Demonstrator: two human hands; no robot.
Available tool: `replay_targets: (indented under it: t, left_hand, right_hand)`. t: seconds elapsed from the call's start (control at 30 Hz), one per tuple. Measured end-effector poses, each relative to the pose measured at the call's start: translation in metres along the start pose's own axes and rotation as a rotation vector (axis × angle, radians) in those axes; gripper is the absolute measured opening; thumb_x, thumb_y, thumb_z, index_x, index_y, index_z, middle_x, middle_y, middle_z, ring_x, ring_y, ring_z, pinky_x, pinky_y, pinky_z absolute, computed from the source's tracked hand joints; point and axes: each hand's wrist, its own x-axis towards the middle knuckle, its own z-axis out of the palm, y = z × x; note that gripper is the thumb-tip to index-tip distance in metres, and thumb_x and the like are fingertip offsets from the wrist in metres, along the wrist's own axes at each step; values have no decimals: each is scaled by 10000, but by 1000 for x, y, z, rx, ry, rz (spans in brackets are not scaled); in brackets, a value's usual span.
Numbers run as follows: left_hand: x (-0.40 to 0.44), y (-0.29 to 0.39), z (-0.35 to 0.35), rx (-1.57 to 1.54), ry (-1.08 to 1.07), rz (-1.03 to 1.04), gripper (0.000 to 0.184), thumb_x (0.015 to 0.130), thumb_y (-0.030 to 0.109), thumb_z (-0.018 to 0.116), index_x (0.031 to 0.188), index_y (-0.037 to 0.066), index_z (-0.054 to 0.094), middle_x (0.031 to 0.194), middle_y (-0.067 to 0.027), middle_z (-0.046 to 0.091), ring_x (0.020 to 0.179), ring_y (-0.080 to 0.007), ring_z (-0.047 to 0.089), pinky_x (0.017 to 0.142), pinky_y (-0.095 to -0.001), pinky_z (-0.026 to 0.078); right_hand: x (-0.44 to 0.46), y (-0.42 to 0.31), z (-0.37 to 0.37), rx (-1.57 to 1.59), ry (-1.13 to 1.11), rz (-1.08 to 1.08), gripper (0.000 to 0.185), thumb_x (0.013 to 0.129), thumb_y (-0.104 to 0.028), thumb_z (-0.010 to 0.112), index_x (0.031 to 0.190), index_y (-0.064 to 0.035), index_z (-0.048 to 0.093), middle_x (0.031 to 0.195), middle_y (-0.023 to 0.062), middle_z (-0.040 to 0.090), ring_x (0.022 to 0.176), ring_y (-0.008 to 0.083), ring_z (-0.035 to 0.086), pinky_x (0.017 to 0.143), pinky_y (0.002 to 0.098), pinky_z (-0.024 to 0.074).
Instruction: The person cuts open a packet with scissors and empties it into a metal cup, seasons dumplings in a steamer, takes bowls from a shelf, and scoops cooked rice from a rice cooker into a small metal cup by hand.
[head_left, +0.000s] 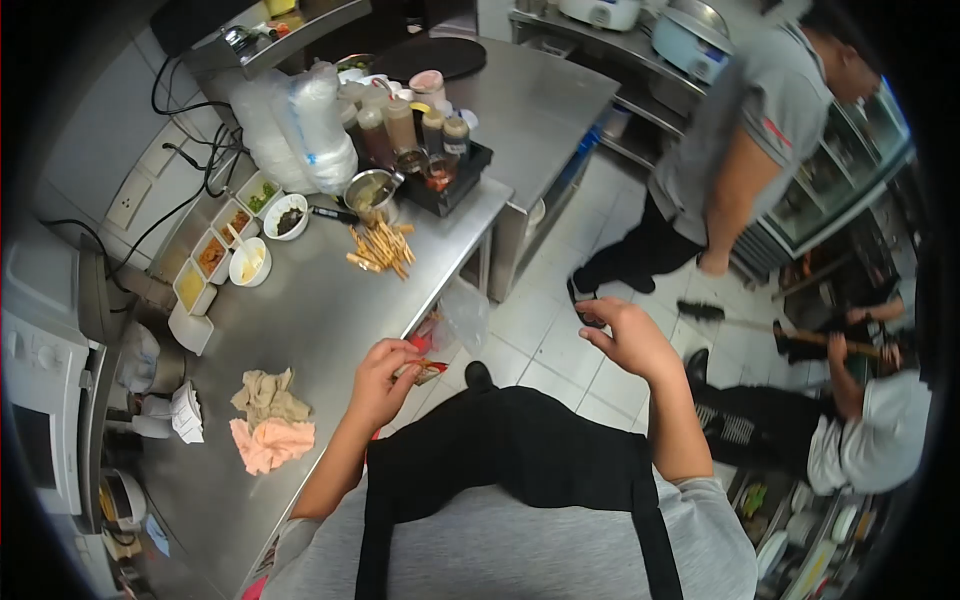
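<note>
My left hand [384,382] is by the edge of the steel counter [330,335], its fingers closed on a small red-edged item [432,370] that looks like a packet; its kind is unclear. Just past it hangs a clear plastic bag [463,315] with something red near it. Out over the tiled floor, my right hand [632,340] is raised with curved fingers apart and nothing visible in it. A heap of thin brown sticks [382,248] lies on the counter beside a metal pot [372,194].
Small bowls and food containers [213,255] line the wall side. Two crumpled cloths [270,440] lie nearer me. Sauce bottles [400,127] crowd a black tray [452,185]. One person [735,140] walks at right; another [870,435] grips a broom [745,320].
</note>
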Motion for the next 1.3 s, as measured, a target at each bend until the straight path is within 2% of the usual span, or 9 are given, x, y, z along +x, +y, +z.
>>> replay_targets:
  t: [0.03, 0.13, 0.37, 0.47, 0.57, 0.67, 0.73, 0.97, 1.3]
  left_hand:
    - [12, -2, 2, -7, 5, -33, 98, 776, 71, 649, 869, 42, 644, 969, -91, 604, 911, -267, 586, 791, -335, 469]
    - [58, -7, 3, -5, 61, -14, 93, 781, 71, 650, 870, 42, 644, 975, -89, 607, 914, -259, 591, 777, -329, 472]
    - [155, -18, 3, -13, 162, -20, 81, 784, 41, 645, 864, 30, 636, 930, -103, 616, 865, -278, 605, 758, -339, 478]
    - [182, -14, 0, 58, 194, -4, 101, 768, -12, 643, 866, -5, 621, 908, -124, 630, 853, -265, 617, 740, -315, 481]
    - [192, -14, 4, 127, 313, -100, 73, 785, 18, 634, 856, 10, 622, 885, -112, 618, 838, -289, 605, 740, -341, 480]
    - [194, -5, 17, 162, 478, -336, 65, 785, 10, 631, 849, 6, 617, 867, -118, 615, 820, -294, 602, 735, -338, 478]
    - [197, 3, 29, 207, 607, -428, 62, 788, 13, 633, 845, 3, 613, 853, -127, 612, 804, -297, 600, 724, -337, 477]
    - [219, 44, 66, 309, 881, -691, 52, 787, 52, 651, 822, 20, 628, 854, -123, 634, 818, -289, 617, 730, -345, 495]
    - [226, 64, 89, 481, 1020, -789, 65, 779, 64, 665, 824, 23, 642, 812, -117, 621, 760, -279, 614, 686, -337, 495]
  right_hand:
    - [26, 7, -10, -79, -12, -72, 313, 798, -137, 665, 1081, -19, 603, 952, 148, 631, 859, 291, 624, 747, 366, 501]
    - [105, 15, -30, -129, -19, -133, 314, 786, -117, 660, 1082, -24, 607, 957, 148, 625, 861, 299, 617, 744, 364, 496]
    - [299, 38, -40, 155, 162, -237, 729, 702, -172, 759, 1347, -114, 425, 1158, 127, 547, 1010, 241, 546, 790, 369, 490]
    - [392, 66, -21, 308, 172, -204, 918, 625, -222, 806, 1405, -135, 331, 1229, 172, 503, 1074, 294, 532, 884, 389, 466]
    - [488, 85, 6, 326, 157, -213, 1035, 585, -189, 835, 1441, -167, 256, 1293, 176, 461, 1162, 290, 482, 908, 380, 456]
    - [588, 117, 49, 395, 177, -418, 1092, 537, -211, 845, 1429, -61, 232, 1353, 241, 409, 1255, 373, 403, 1046, 409, 336]
    - [645, 134, 74, 471, 223, -583, 1173, 491, -182, 861, 1436, -30, 185, 1398, 241, 354, 1295, 352, 359, 1087, 391, 280]
    - [691, 130, 82, 716, 42, -600, 1238, 461, -88, 861, 1461, -60, 133, 1410, 216, 326, 1295, 328, 351, 1086, 395, 280]
    - [685, 128, 76, 614, 120, -542, 1186, 483, -92, 821, 1463, -101, 154, 1366, 230, 393, 1257, 372, 400, 1049, 423, 325]
